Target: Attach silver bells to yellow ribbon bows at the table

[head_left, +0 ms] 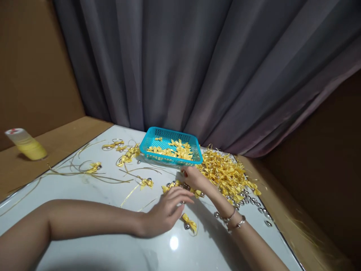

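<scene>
Bare forearms reach in from the lower corners, nearest the camera, the right one wearing bracelets (237,222). The left hand (160,216) has its fingers extended close together and its thumb apart, leaving a moderate gap; a small silver piece (183,202) shows there, though whether it is touched cannot be told. The right hand (193,177) has its fingers curled inward, and their grip, if any, is hidden.

On the white tabletop (118,248), a blue basket (175,135) of yellow bows (182,149) stands just beyond the right hand. A heap of bows (222,171) lies to its right, edged by silver pieces (255,202); thin cords (113,177) trail across the left. One bow (189,223) lies near the left thumb. A blurred yellow-filled container (29,145) is at far left, and a grey curtain (175,67) hangs behind.

The left forearm lies nearly level, palm turned down; the right slants up and inward toward the basket.
</scene>
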Tool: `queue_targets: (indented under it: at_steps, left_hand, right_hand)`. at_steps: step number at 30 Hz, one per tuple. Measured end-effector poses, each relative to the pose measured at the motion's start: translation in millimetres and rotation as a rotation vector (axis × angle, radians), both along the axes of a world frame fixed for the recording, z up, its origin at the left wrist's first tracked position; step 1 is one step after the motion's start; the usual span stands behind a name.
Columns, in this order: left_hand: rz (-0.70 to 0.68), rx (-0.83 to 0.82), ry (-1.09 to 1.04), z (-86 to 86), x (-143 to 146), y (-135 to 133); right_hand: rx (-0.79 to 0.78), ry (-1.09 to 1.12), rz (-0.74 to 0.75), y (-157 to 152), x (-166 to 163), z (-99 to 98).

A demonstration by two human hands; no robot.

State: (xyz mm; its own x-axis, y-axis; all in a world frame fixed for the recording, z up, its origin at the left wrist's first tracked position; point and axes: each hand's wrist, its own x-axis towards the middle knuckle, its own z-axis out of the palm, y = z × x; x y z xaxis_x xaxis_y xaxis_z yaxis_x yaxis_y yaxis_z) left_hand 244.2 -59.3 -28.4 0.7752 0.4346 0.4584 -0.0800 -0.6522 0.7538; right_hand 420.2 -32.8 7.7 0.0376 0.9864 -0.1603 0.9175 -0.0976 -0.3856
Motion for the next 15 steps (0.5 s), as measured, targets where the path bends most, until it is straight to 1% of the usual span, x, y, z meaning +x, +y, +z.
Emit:
queue_targets:
  at_steps: [2,5,7,9,11,13,15]
  left_hand:
    - [0.075,0.216,-0.042,1.1,-0.8,9.2]
    - [0.134,0.572,-0.112,0.3,-1.0,20.3]
    - [0.169,0.707,-0.101,-2.2,-1.3,24.9]
    - [0.199,0.741,-0.047,-5.7,-1.7,28.2]
    - [0.221,0.712,-0.003,-9.0,-1.7,30.7]
    - [0.249,0.659,-0.014,-10.6,-0.6,32.4]
    - [0.272,0.607,-0.049,-10.0,1.6,32.9]
  right_hand:
    - [0.041,0.132,-0.015,-2.8,7.8,2.6]
    - [0.142,0.368,-0.079,-12.1,15.9,14.1]
    - [0.189,0.548,-0.135,-21.4,18.9,24.9]
    - [0.189,0.74,-0.176,-32.4,19.8,34.9]
    - [0.141,0.925,-0.191,-43.2,18.1,41.2]
    - [0.065,1.078,-0.2,-51.5,13.6,42.2]
    - [-0.011,1.197,-0.22,-55.7,7.7,39.0]
